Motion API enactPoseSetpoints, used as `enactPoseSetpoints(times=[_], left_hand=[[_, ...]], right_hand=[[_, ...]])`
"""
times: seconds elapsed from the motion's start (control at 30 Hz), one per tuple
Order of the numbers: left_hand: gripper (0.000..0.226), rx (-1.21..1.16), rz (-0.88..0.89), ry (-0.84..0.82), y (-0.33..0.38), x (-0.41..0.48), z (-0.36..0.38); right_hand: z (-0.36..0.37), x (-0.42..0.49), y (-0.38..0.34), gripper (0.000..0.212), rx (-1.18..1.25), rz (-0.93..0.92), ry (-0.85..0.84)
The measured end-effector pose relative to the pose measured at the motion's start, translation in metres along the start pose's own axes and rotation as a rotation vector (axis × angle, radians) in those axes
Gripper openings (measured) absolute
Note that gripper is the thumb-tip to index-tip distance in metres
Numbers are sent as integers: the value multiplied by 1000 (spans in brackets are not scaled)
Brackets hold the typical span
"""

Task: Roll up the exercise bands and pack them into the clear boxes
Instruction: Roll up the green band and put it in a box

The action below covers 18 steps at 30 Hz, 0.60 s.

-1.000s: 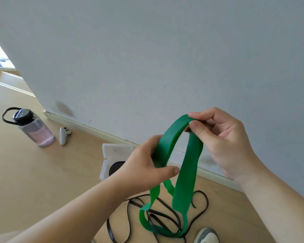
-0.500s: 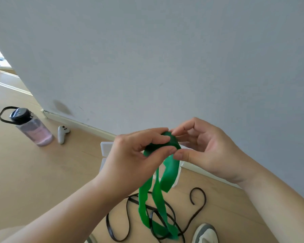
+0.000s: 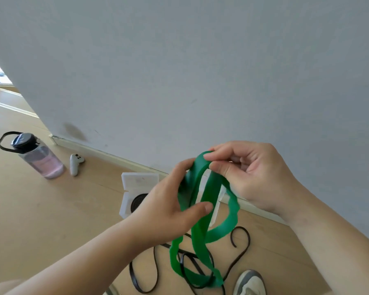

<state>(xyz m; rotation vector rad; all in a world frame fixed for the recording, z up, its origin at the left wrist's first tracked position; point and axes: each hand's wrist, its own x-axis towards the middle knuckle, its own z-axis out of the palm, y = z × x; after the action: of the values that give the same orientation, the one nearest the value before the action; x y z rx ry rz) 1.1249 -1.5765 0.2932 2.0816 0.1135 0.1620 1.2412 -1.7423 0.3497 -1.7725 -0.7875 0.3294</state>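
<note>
Green band (image 3: 209,194) wider now, box (image 3: 140,180) half-hidden

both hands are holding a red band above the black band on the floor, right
Not quite: the band is green, not red. The head view shows the left hand and the right hand both holding the green band above the black band on the floor.

Green band (image 3: 209,192) from tight bunch to wide loop, right hand (image 3: 258,177) higher, left hand (image 3: 168,207) lower.
</note>
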Motion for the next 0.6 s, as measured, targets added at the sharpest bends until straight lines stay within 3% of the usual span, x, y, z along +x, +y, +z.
enactPoseSetpoints(times=[0.17,0.3,0.43,0.6], left_hand=[[50,-59,-75,132,5,10,-5],[44,-180,20,380,27,10,-30],[35,-159,111,360,42,0,-27],[31,-111,139,287,37,6,-18]], right_hand=[[-17,3,4,24,-52,50,130],[-36,1,12,26,-183,227,-66],[-21,-1,11,23,-19,280,-263],[-4,2,0,35,89,109,-225]])
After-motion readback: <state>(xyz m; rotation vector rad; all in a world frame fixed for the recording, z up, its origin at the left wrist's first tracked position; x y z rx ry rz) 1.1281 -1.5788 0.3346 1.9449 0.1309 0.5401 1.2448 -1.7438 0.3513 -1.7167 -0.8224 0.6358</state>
